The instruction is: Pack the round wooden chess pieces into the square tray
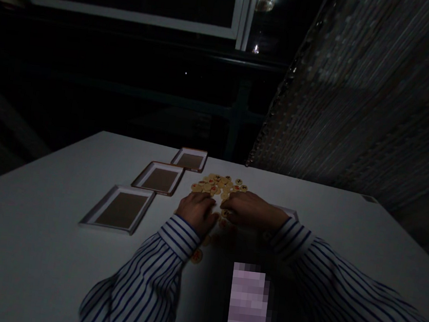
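Observation:
Round wooden Chinese chess pieces [218, 182] with red and black characters lie in a loose heap on a white table. At the heap's near left edge is my left hand [197, 211], palm down, its thumb apart from the bent fingers. My right hand [251, 210] reaches in from the other side, fingers bent down onto the near pieces, with a gap between fingers and thumb. Shadow under both hands hides exactly which pieces they touch. Closer to me, a red-marked piece [196, 255] lies by my left cuff.
Three shallow trays or box lids stand in a slanting row on the left: a near one [121, 210], a middle one [159, 178] and a far one [189, 159]. Another pale tray edge [290, 211] shows behind my right wrist. A bead curtain [345, 103] hangs beyond the table's right side.

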A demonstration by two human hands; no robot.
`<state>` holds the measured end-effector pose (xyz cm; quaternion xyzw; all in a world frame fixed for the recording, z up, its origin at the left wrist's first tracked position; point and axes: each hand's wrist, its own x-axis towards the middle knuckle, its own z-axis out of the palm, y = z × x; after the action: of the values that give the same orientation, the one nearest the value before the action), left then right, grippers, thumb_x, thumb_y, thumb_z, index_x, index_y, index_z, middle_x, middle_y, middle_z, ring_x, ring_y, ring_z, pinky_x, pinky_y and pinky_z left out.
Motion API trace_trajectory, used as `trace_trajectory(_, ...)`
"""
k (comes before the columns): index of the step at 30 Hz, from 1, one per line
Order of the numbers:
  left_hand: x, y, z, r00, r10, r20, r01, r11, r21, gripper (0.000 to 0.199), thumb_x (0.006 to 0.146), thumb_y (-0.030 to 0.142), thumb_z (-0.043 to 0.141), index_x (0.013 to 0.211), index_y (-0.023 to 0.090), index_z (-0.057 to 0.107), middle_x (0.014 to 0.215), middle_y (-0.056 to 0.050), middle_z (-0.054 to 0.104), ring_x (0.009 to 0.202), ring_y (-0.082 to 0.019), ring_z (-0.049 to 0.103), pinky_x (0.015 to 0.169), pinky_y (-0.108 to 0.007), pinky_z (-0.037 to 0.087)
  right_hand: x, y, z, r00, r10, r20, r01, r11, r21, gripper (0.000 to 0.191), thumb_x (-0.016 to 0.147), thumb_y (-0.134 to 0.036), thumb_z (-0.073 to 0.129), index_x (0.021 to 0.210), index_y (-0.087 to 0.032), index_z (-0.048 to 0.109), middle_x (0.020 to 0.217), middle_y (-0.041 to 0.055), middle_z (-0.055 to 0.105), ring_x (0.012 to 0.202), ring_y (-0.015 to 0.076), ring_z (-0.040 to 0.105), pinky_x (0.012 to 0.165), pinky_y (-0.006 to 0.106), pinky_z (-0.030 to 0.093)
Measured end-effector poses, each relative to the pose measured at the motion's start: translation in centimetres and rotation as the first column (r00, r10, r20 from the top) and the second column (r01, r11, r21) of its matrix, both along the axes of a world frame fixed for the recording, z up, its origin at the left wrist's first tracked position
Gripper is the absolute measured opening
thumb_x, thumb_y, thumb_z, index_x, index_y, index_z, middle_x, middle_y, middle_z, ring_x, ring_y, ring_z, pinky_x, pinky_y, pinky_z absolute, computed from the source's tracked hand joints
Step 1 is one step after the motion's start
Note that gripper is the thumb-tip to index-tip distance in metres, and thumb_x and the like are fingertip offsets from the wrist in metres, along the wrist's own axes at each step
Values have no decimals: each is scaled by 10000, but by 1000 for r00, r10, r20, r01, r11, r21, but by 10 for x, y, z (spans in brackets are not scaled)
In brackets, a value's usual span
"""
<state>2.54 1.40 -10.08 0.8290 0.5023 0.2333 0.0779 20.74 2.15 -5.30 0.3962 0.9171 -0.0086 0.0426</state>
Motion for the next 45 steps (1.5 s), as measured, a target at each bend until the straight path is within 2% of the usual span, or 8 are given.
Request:
trace_trajectory(9,2,0,0,1000,12,11,-12,1000,12,325,705,356,550,977,196,625,1105,-80,595,1039,-254,507,906,-413,398,-3,0,1,999,-26,26,27,999,-34,240,749,-225,487,950,-194,614,956,83,611,857,190,563,714,281,384)
trace_trajectory(13,0,1,0,1000,13,23,-14,999,29,330,705,333,548,990,181,617,1106,-90,597,1028,-255,519,895,-407,410,-3,-2,3,999,-42,11,42,999,23,220,743,-227,491,921,-178,611,938,92,605,852,196,556,732,291,380)
trace_trajectory(22,4,-3,5,964,64,259,-60,998,-23,293,725,302,539,976,171,616,997,-77,653,953,-217,579,867,-367,451,-1,-17,16,991,-117,-71,123,988,97,228,783,-288,471,961,-174,556,954,86,623,875,206,558,750,305,368)
trace_trajectory(26,12,-9,7,860,126,494,-22,977,-211,314,686,329,591,955,170,610,931,-77,671,865,-199,619,810,-349,492,-1,-23,19,985,-127,-120,143,981,134,227,807,-303,448,966,-178,549,919,75,639,835,198,576,733,303,369)
trace_trajectory(29,19,-12,9,708,181,683,110,927,-359,309,645,280,623,919,139,593,856,-80,681,779,-174,639,758,-321,516,1,-27,18,979,-96,-178,126,978,165,248,802,-310,471,993,-174,551,953,79,633,880,202,566,752,305,370)
trace_trajectory(32,23,-15,12,577,263,774,208,868,-450,299,616,241,638,889,130,584,792,-64,688,733,-165,649,711,-295,528,4,-31,18,971,-82,-226,124,976,179,287,801,-337,487,1018,-164,556,980,86,628,921,210,555,773,317,374)
trace_trajectory(40,22,-18,11,516,296,804,281,828,-485,285,591,276,663,837,140,616,708,-36,687,659,-157,637,647,-268,513,6,-39,17,951,-77,-299,127,980,152,299,810,-337,490,1048,-173,566,1004,79,629,921,194,554,786,317,382)
trace_trajectory(45,26,-20,11,395,341,853,345,805,-482,291,540,265,714,786,132,632,650,-21,676,586,-125,613,592,-229,484,14,-42,11,930,-75,-359,134,981,141,361,803,-353,503,1106,-160,542,1019,95,625,927,199,560,776,329,408)
